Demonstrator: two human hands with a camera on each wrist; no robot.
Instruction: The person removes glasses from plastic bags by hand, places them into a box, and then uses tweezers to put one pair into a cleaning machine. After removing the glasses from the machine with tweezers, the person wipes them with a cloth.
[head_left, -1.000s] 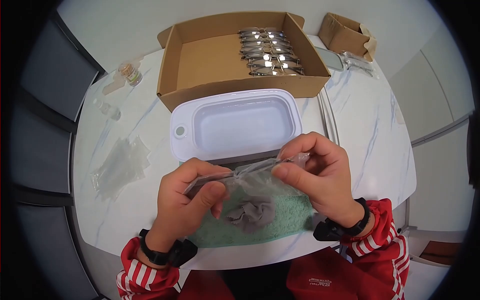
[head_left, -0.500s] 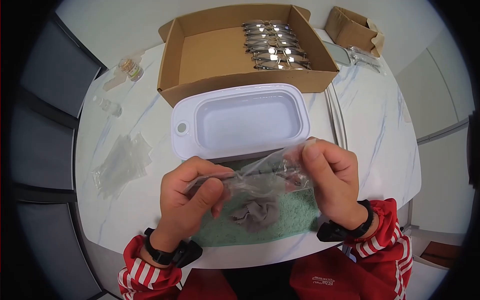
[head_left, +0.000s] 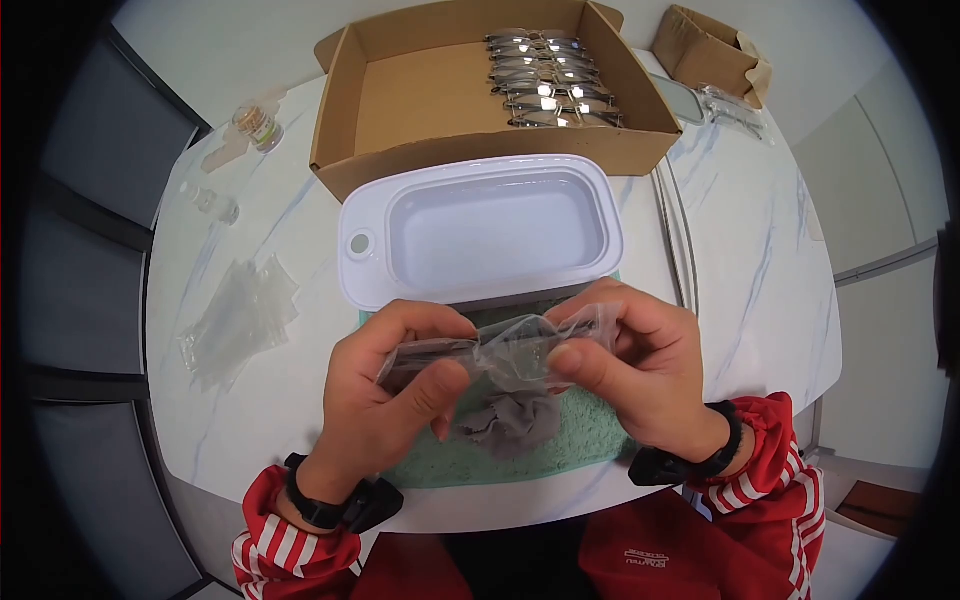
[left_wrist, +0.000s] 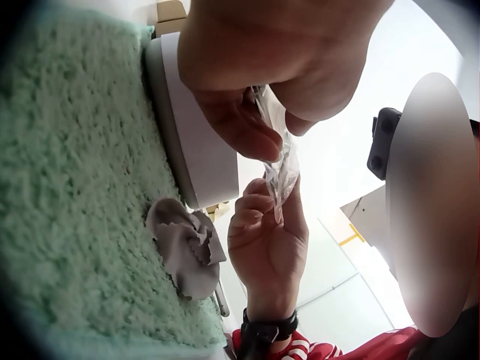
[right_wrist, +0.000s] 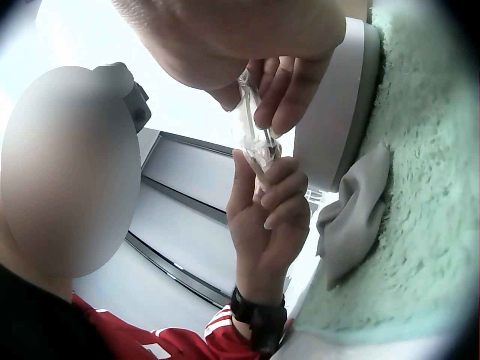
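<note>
Between the two hands, above the towel, a clear plastic bag point(head_left: 515, 352) is stretched, with a pair of glasses inside partly hidden by fingers and creased film. My left hand point(head_left: 385, 390) pinches the bag's left end, thumb on the near side. At the other end, my right hand point(head_left: 650, 375) pinches the film between thumb and fingers. Below them a crumpled grey cloth point(head_left: 512, 424) lies on the green towel point(head_left: 570, 445). The right wrist view shows a thin metal part of the glasses point(right_wrist: 271, 139) through the film.
A white tub point(head_left: 355, 285) stands just beyond the hands. Behind it is a cardboard box point(head_left: 400, 110) holding a row of glasses point(head_left: 550, 75). Flat clear bags point(head_left: 240, 320), a small bottle point(head_left: 215, 205) and a jar point(head_left: 258, 125) lie to the left; a smaller box point(head_left: 705, 55) is back right.
The right hand first drew the bag's right end outward and up, then came back in and lower, gripping the film nearer the middle. The left hand kept its hold.
</note>
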